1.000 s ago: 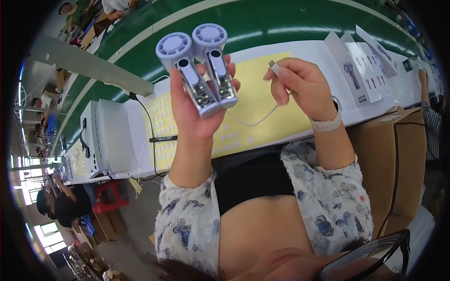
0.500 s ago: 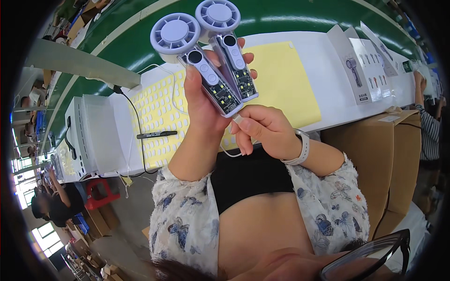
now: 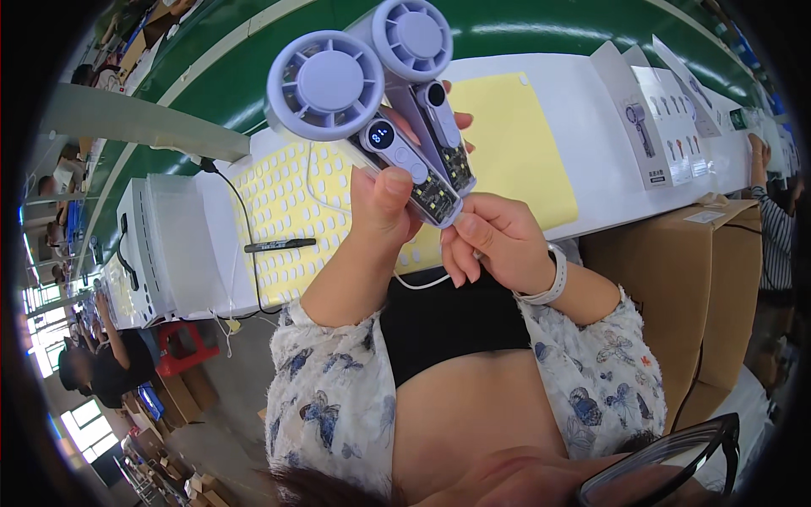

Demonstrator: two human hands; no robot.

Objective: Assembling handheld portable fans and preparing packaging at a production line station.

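White case, far left: a pale box-shaped unit (image 3: 139, 253) with a dark handle stood on the worktop (image 3: 591, 144), a black cord running off beside it.
Yellow sheet, left: I logged a yellow mat (image 3: 291, 220) covered in rows of small white stickers, flat on the worktop, a black pen (image 3: 279, 246) lying across it.
Left hand: my left hand (image 3: 380, 198) was clenched round the handles of two lavender handheld fans (image 3: 372, 93), held up above the worktop, heads uppermost, one small round display lit.
Right hand: my right hand (image 3: 494, 241) pinched a white cable (image 3: 418, 283) at the foot of the nearer fan's handle.
Handling note: I judged the plug should meet the port squarely, with the fans held steady and no force on the cable.
Plain yellow sheet, centre-right: a bare yellow mat (image 3: 515, 144) lay behind the hands.
Instruction cards, right: white printed sheets (image 3: 655, 127) with fan pictures stood propped on the worktop.
Green tag, far right: small, partly visible (image 3: 737, 118).
Cardboard box, right: a brown carton (image 3: 676, 279) with a white label stood below the worktop edge.
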